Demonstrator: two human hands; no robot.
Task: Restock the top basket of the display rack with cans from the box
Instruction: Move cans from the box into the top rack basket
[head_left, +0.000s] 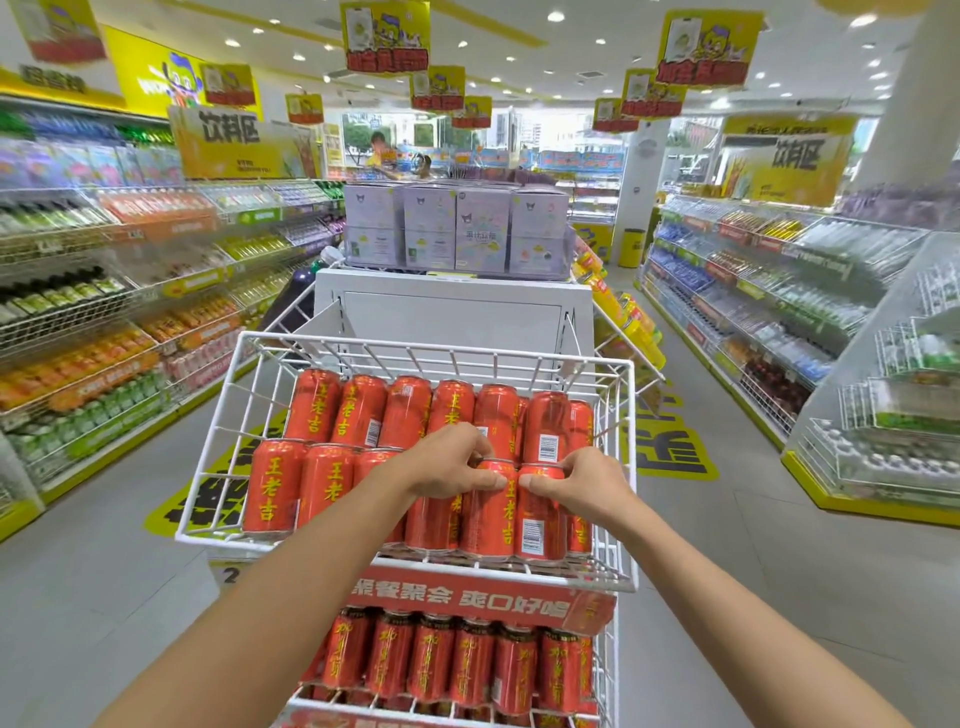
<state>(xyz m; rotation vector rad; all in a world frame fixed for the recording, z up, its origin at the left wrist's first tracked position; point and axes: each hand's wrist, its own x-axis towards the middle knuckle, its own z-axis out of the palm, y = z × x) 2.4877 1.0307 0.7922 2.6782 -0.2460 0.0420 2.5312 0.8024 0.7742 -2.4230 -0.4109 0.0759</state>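
Standing at the white wire top basket (244, 467) of the display rack, both arms reaching in from below. Seating two red aluminium cans with yellow lettering in the front row, right of centre: left hand (457, 462) curling over the rim of one red can (491, 512), thumb pressing its side; right hand (587, 486) pinching the top of the neighbouring red can with the barcode label (537, 519). Fingers of both hands closing narrowly on the can tops, not spread. Two cans touching each other and standing upright on the tilted wire floor, against the front rail.

Filling nearly done, judging by the look of it: back row (405, 410) running wall to wall, front row also looking full, with any last gap hidden behind the hands. Lower basket (457, 665) beneath the red price banner (467, 597) already packed with similar cans (not part of this job).

Box of stock not showing anywhere in this view.

Next, probably: letting go once both cans are sitting flush, drawing the hands back over the front rail without dragging neighbours, then turning toward the box for more, or checking for any last gap.
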